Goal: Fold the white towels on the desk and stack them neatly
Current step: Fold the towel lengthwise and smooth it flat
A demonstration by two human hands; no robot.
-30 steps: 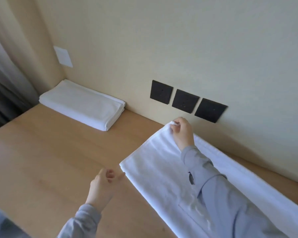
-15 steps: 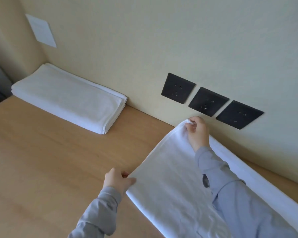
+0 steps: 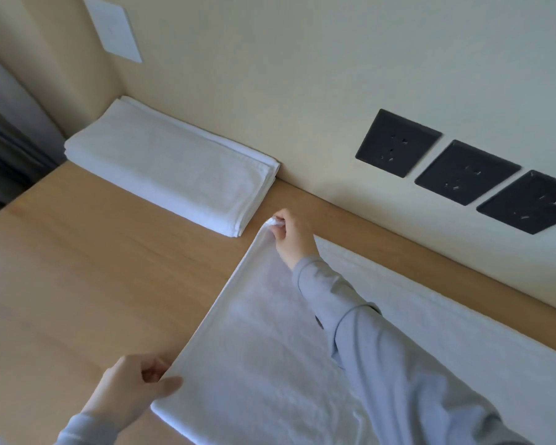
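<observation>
A long white towel (image 3: 270, 342) lies spread on the wooden desk (image 3: 93, 268), running off to the right. My right hand (image 3: 291, 236) pinches its far left corner, lifted a little off the desk. My left hand (image 3: 132, 390) pinches the near left corner at the towel's edge. A folded white towel (image 3: 170, 165) lies flat against the wall at the back left, just beyond my right hand. My right sleeve covers part of the spread towel.
Three black wall sockets (image 3: 463, 171) sit on the cream wall above the desk's back edge. A white switch plate (image 3: 113, 27) is higher up on the left. A dark curtain (image 3: 4, 149) hangs past the desk's left end.
My left hand reached the near corner and took hold of it. Both hands have drawn the towel's left end leftward, and my right hand now sits close to the folded towel.
</observation>
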